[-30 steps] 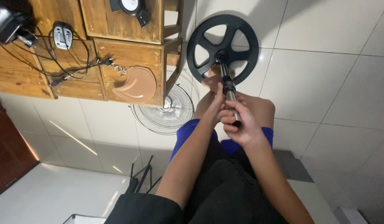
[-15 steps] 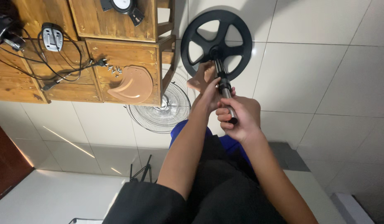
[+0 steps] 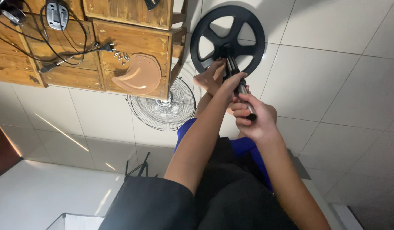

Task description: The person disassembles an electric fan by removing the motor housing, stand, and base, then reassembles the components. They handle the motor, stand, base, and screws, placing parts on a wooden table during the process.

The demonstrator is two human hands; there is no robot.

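Wrapping its fingers fully round the metal pole [image 3: 241, 91], your right hand [image 3: 253, 119] has a closed grip near the pole's free end, thumb side toward the black round base [image 3: 227, 39], knuckles turned up to the camera. Your left hand [image 3: 232, 81] sits just beyond it along the pole, nearer the base, and its grip is also closed on the pole, though the fingers are partly hidden behind the forearm. Both forearms reach out from your body toward the base, the left one crossing in front of your knees, the right one coming in from the side away from the wooden bench [image 3: 120, 47]. The pole runs from your right hand straight into the hub of the base, which lies flat on the white tiled floor [image 3: 333, 76]. A bare foot [image 3: 207, 79] rests against the near rim of the base, beside the pole. Between the base and the bench lies a round wire fan guard [image 3: 163, 106] on the floor. On the bench, well apart from the base, sit a tan fan blade [image 3: 137, 76], some screws [image 3: 121, 55] and a black power cord [image 3: 73, 49].
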